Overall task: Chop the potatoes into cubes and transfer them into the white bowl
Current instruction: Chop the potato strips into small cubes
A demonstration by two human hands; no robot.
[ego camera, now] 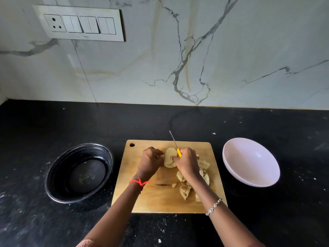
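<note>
Nearest me, peel scraps (185, 191) lay on the wooden cutting board (160, 198). Beyond them the left hand (149, 162) curled its fingers against the sliced potato (170, 156), while the right hand (187, 161) gripped a yellow-handled knife (179, 152). The white bowl (249, 161) sat right of the board.

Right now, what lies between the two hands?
In the head view, sliced potato lies on the board between the left hand and the right hand, which holds the knife.

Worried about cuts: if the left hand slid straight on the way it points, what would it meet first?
The sliced potato, which the left hand seems to touch; the knife sits just beyond.
</note>
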